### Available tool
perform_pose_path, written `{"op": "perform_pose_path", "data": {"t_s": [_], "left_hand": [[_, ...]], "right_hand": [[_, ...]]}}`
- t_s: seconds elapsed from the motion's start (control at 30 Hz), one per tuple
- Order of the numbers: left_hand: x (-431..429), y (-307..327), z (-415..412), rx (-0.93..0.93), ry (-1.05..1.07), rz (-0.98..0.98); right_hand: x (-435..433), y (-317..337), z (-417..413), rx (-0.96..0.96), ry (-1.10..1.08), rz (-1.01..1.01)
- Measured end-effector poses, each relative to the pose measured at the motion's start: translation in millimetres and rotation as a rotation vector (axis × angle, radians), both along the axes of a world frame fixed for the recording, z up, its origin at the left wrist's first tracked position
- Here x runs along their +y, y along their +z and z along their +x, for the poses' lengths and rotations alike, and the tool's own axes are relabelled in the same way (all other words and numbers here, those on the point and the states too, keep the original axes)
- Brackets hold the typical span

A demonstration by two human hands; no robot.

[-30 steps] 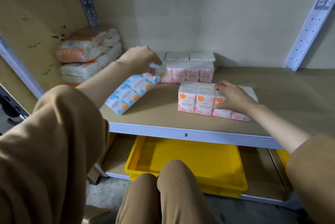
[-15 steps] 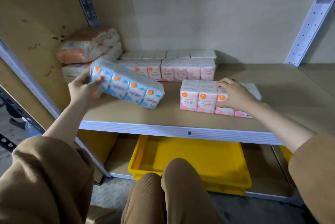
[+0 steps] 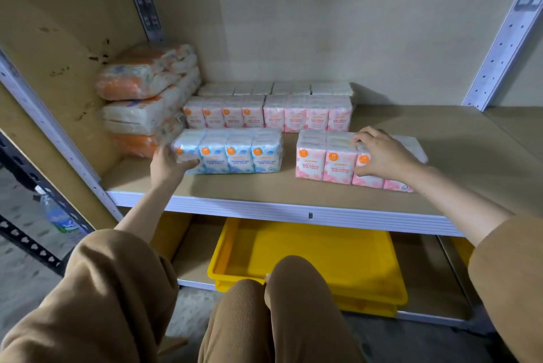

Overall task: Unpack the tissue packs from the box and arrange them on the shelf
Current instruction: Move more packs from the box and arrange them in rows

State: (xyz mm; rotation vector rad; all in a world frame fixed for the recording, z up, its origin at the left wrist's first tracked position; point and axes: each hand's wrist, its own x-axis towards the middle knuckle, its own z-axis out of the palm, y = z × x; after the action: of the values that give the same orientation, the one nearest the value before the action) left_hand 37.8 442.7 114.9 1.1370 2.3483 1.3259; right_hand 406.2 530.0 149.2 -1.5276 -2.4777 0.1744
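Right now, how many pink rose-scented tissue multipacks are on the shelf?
3: two side by side in the back row, one at front right under the right hand. More may hide behind.

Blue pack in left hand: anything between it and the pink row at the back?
Nothing visible. The blue pack sits right in front of the back pink row, with only a narrow strip of bare shelf between them. The left hand grips its left end.

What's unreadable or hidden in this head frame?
- Source box: outside the head view.
- Blue-wrapped tissue multipack: its left end is covered by the left hand.
- Pink rose-scented multipack: its right packs are covered by the right hand.
- Clear plastic bottle: label blurred, behind the rack frame.
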Motion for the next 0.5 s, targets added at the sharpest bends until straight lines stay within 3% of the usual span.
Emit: {"op": "perform_pose_path", "data": {"t_s": [0.13, 0.23, 0.3, 0.5], "left_hand": [[-3.4, 4.7, 22.1, 0.482, -0.194, 0.113], [8.0, 3.5, 41.6, 0.731, -0.397, -0.080], [18.7, 1.7, 48.1, 0.798, -0.418, -0.171], [50.3, 5.9, 39.7, 0.738, -0.413, -0.194]], "right_hand": [[-2.9, 3.0, -3.6, -0.085, -0.005, 0.001], [-3.8, 1.1, -7.4, -0.089, -0.038, 0.027], [-2.6, 0.0, -9.8, -0.076, -0.060, 0.043], [13.7, -3.7, -24.6, -0.030, -0.078, 0.044]]}}
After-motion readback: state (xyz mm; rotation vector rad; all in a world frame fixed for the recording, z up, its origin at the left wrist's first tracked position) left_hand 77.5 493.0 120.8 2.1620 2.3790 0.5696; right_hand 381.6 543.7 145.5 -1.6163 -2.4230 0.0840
